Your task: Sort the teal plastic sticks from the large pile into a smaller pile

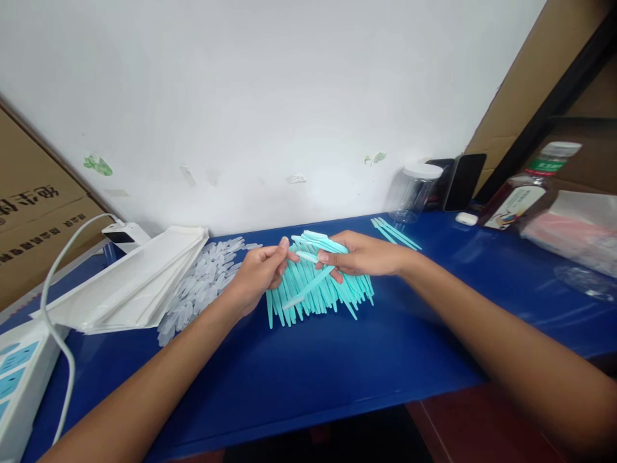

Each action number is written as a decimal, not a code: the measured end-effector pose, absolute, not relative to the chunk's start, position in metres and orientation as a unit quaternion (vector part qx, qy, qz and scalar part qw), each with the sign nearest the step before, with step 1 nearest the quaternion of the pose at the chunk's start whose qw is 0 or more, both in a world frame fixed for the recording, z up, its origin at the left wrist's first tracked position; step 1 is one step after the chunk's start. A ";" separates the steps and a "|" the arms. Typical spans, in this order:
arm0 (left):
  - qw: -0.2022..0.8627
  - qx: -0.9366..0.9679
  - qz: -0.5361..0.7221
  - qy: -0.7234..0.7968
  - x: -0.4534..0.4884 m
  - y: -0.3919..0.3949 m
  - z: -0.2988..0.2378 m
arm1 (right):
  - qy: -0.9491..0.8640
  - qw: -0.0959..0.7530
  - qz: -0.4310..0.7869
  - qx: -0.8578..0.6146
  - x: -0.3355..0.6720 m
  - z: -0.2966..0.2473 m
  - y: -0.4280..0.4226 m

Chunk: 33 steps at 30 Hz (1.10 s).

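Observation:
My right hand (359, 253) is closed around several turquoise eyebrow razors (313, 240), which fan out to the left from its fingers. One razor (308, 289) slants down from under that hand, its pale blade end at the lower left. My left hand (263, 270) is pinched, its thumb and fingertips close to the tip of a razor in the right hand. What the left fingers grip is hidden. Beneath both hands lies a wide pile of turquoise razors (318, 297). Left of it spreads a heap of translucent blade caps (205, 280), partly behind the left forearm.
White plastic sleeves (139, 283) lie left of the caps, near a power strip (24, 373) and white cable (72, 366). A few razors (395, 233) lie apart at the back right. Beyond stand a clear jar (415, 193), a phone (463, 182) and a bottle (527, 186).

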State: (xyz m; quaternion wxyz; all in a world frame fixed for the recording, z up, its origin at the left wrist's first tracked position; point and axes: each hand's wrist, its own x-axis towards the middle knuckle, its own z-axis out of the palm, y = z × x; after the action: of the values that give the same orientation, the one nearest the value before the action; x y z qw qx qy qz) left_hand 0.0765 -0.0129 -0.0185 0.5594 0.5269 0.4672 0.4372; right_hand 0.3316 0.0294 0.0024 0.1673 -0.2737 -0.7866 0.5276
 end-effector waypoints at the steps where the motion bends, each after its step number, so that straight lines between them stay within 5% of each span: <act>1: 0.582 0.501 0.440 0.466 0.075 -0.012 -0.017 | -0.784 0.169 0.528 -0.279 0.332 0.002 0.030; 9: 0.708 0.367 0.453 0.400 0.065 -0.005 -0.011 | -0.773 0.179 0.529 -0.299 0.336 0.001 0.034; 33: 0.635 0.408 0.474 0.454 0.059 -0.004 -0.014 | -0.771 0.179 0.536 -0.293 0.337 0.000 0.035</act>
State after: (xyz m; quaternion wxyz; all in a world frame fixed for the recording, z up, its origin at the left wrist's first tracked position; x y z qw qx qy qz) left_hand 0.0589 -0.0042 -0.0142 0.6353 0.4077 0.4537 0.4737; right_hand 0.3369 0.0351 0.0001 0.1792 -0.2931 -0.7713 0.5357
